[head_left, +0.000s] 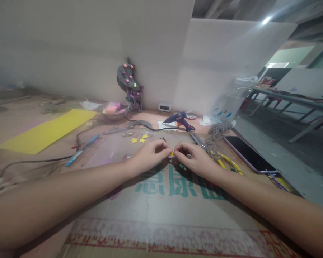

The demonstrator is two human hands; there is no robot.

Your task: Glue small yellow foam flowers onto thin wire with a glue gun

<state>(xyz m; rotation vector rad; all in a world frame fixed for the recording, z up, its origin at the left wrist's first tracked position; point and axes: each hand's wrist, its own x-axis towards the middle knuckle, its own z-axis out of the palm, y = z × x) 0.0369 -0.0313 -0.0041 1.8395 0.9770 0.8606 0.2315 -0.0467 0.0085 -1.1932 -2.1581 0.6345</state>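
My left hand [153, 154] and my right hand [191, 157] meet low over the middle of the work surface, thumbs and forefingers pinched. Between the fingertips is a small yellow piece [172, 153], with a pinkish-white bit at its lower side. Fingers hide most of its shape, but its colour matches the yellow flower cutouts [134, 140] lying just beyond my left hand. Past the hands, a blue glue gun [179, 118] rests with its nozzle to the left over a white paper square [163, 125].
Right of my hands lie yellow-handled pliers [226, 160], grey yarn [218, 130] and a phone [249, 154]. A blue pen [82, 150], dark cord [37, 161] and yellow sheet [51, 130] lie left. Behind stand a bowl [115, 115], a grey crescent decoration [126, 79] and a plastic jug [228, 102].
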